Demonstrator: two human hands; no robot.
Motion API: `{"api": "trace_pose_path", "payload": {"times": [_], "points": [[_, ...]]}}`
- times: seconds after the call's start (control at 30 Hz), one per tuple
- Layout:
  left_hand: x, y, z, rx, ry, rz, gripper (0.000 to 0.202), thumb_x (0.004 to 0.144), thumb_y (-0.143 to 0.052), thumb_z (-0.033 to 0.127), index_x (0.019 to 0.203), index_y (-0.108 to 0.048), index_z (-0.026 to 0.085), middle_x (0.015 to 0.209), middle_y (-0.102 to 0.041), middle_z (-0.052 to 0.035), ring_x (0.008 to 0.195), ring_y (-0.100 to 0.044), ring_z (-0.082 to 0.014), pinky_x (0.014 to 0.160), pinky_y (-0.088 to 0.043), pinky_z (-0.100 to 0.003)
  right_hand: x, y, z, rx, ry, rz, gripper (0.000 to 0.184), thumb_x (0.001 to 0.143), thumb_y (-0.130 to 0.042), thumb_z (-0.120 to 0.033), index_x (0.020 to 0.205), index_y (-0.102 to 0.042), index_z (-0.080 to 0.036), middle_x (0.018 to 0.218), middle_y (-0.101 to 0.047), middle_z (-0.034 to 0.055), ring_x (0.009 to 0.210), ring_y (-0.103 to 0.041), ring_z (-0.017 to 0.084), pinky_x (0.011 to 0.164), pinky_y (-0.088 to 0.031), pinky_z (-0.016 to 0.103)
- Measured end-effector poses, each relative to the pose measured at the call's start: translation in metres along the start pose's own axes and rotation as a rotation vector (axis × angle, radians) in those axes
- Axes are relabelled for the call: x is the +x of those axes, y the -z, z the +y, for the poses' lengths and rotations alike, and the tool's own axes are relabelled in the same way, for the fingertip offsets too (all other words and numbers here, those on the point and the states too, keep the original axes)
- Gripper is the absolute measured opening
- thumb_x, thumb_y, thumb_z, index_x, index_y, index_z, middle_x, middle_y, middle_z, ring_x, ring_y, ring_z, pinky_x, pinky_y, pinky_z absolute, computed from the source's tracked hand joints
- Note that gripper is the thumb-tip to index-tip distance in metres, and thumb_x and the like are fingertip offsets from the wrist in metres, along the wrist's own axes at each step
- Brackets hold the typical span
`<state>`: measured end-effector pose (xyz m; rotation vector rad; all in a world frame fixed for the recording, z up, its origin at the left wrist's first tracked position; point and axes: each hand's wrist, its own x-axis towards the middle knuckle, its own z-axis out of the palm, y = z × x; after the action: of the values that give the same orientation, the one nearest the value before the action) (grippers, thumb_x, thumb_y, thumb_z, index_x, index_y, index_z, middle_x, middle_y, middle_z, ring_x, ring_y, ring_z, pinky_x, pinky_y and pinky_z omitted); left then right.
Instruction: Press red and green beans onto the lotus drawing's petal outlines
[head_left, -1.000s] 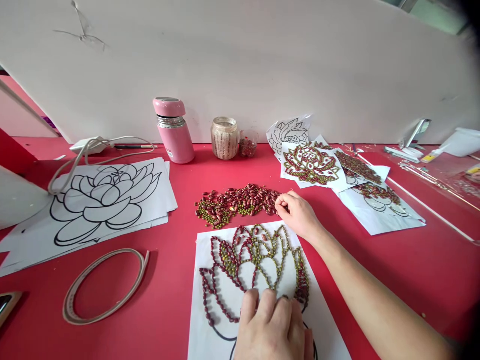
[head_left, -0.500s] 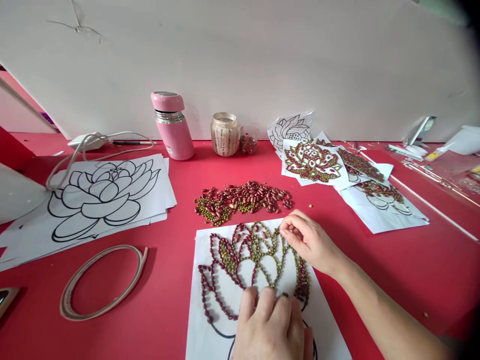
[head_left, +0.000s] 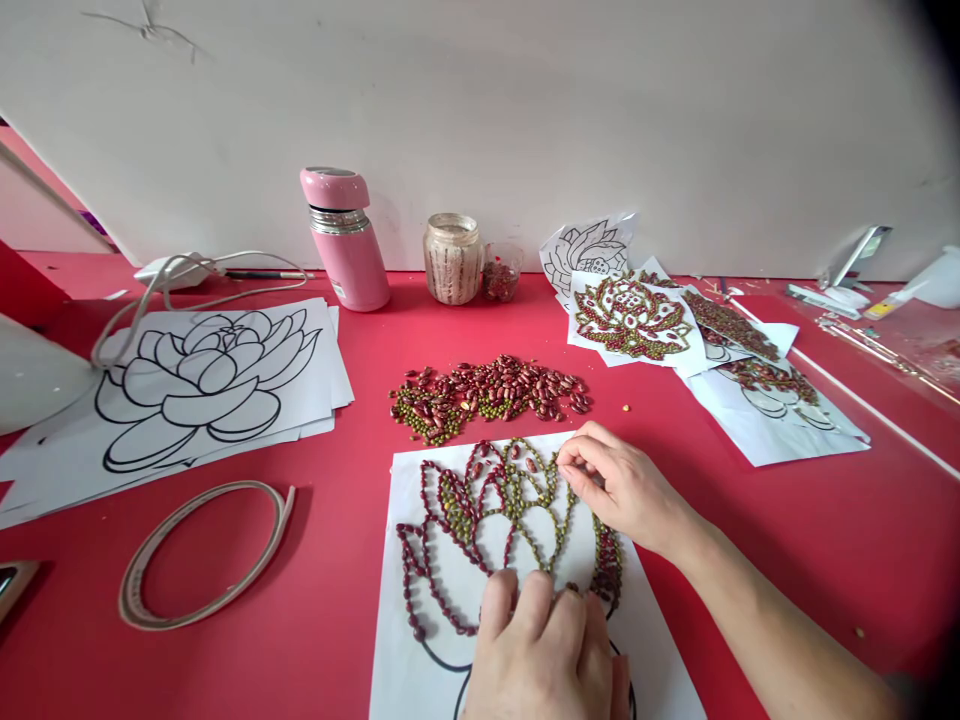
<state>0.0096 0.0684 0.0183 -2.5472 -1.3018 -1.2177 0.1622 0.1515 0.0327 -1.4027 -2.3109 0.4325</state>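
Note:
A white sheet with a flower drawing (head_left: 390, 640) lies before me, its black outlines partly covered by red beans and green mung beans. My left hand (head_left: 544, 645) rests on the lower middle of the sheet with its fingers curled down. Its fingertips are hidden, and a dark bean shows beside them. At the drawing's upper right, my right hand (head_left: 626, 490) has thumb and index finger pinched at a green-bean petal line. Anything between those fingertips is too small to make out. Just beyond the sheet lies a loose pile of red and green beans (head_left: 495, 390).
On the left are printed flower sheets (head_left: 217, 390), a coiled strip (head_left: 139, 600) and a white cable (head_left: 150, 300). A pink flask (head_left: 349, 250), a glass jar (head_left: 452, 260) and a small cup of beans (head_left: 501, 275) stand behind. Bean-covered pictures (head_left: 637, 320) lie at back right.
The camera view has shifted slightly. My right fingertips have moved a little left along the upper right petal. My left hand stays in nearly the same place on the sheet.

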Motion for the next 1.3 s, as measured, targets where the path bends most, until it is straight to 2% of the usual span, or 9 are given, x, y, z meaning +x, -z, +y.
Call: {"api": "trace_pose_path", "payload": {"times": [0.27,0.4,0.63,1.13,1.3], "points": [[0.001,0.001,0.001,-0.015,0.004,-0.007,0.007,0.061,-0.050,0.014,0.064,-0.056,0.016,0.053,-0.046,0.0027,0.054,-0.039,-0.0140,0.055,-0.027,-0.030,0.000,-0.003,0.009,0.148,-0.020,0.072,0.010,0.084,-0.043,-0.022,0.085,-0.053,-0.019,0.082,-0.050,0.0033,0.069,-0.052,0.012,0.062,-0.045,0.022],[0.002,0.001,0.002,-0.002,0.013,0.008,0.006,0.060,-0.050,0.014,0.063,-0.054,0.016,0.052,-0.044,0.0026,0.054,-0.038,-0.0137,0.055,-0.027,-0.030,0.001,-0.004,0.010,0.110,-0.034,0.115,0.011,0.081,-0.047,-0.021,0.090,-0.053,-0.020,0.087,-0.051,0.0045,0.075,-0.053,0.014,0.069,-0.046,0.025],[-0.001,0.002,0.001,-0.038,0.008,-0.001,0.008,0.060,-0.056,0.016,0.065,-0.051,0.017,0.055,-0.044,0.0037,0.054,-0.038,-0.0121,0.054,-0.026,-0.029,0.004,-0.009,0.008,0.033,-0.046,0.145,0.023,0.079,-0.049,-0.022,0.101,-0.051,-0.021,0.097,-0.051,0.0068,0.093,-0.051,0.019,0.082,-0.044,0.033],[-0.002,0.001,0.002,-0.034,0.011,-0.008,0.010,0.058,-0.057,0.016,0.065,-0.051,0.017,0.055,-0.044,0.0034,0.056,-0.038,-0.0124,0.056,-0.026,-0.030,0.005,-0.013,0.009,-0.020,-0.077,0.107,0.034,0.077,-0.050,-0.022,0.112,-0.048,-0.022,0.103,-0.052,0.0075,0.096,-0.050,0.022,0.085,-0.042,0.038],[-0.003,0.001,0.000,-0.045,0.002,-0.014,0.008,0.059,-0.056,0.016,0.066,-0.052,0.017,0.055,-0.045,0.0029,0.055,-0.038,-0.0128,0.055,-0.026,-0.030,0.008,-0.011,0.010,0.079,-0.086,0.166,0.033,0.076,-0.051,-0.023,0.110,-0.050,-0.021,0.101,-0.053,0.0072,0.094,-0.050,0.020,0.083,-0.043,0.036]]}}
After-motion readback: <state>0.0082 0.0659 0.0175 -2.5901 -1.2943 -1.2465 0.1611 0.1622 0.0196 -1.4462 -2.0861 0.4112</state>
